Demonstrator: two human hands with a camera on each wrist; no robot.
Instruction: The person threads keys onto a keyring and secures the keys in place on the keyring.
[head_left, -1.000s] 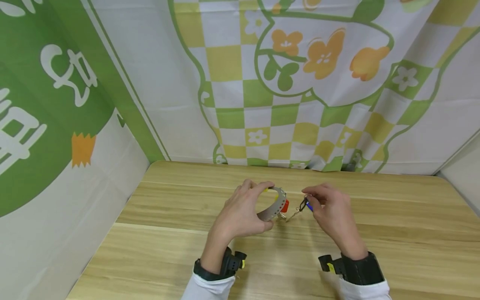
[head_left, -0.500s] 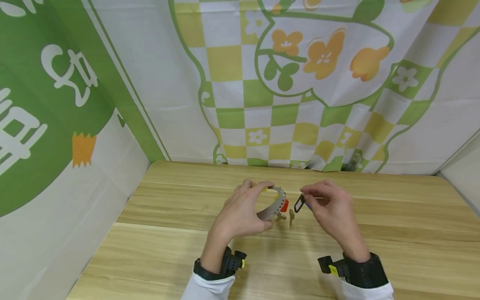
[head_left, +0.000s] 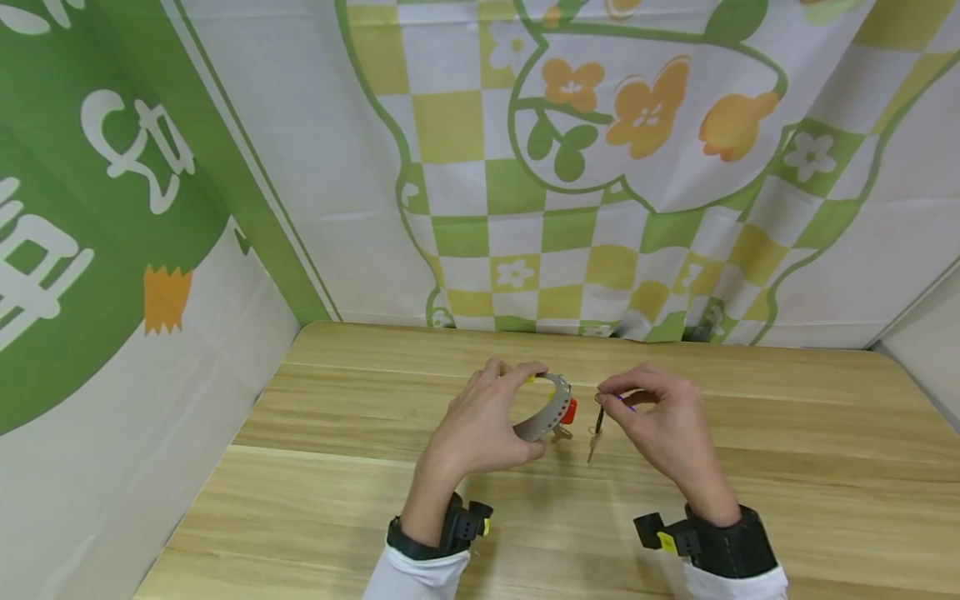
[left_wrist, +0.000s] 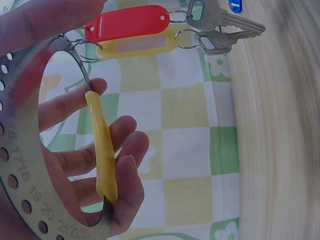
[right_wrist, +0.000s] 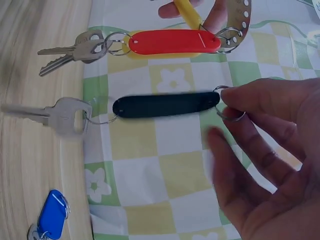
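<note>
My left hand holds a large metal key ring with numbered holes along its band. Its fingers curl around the yellow grip. From the ring hang a red key tag and a yellow key tag, each with silver keys at the end. Just to the right, my right hand pinches the small wire ring of a black key tag between thumb and finger. A silver key dangles below that tag. The black tag is apart from the large ring.
A blue key tag with its own small ring lies on the wooden table, mostly behind my right hand in the head view. A checkered, flowered curtain hangs along the table's back edge.
The black key tag and its key have swung from a slant to hanging nearly straight down, now edge-on. My right hand has shifted slightly leftward; my left hand has stayed put.
</note>
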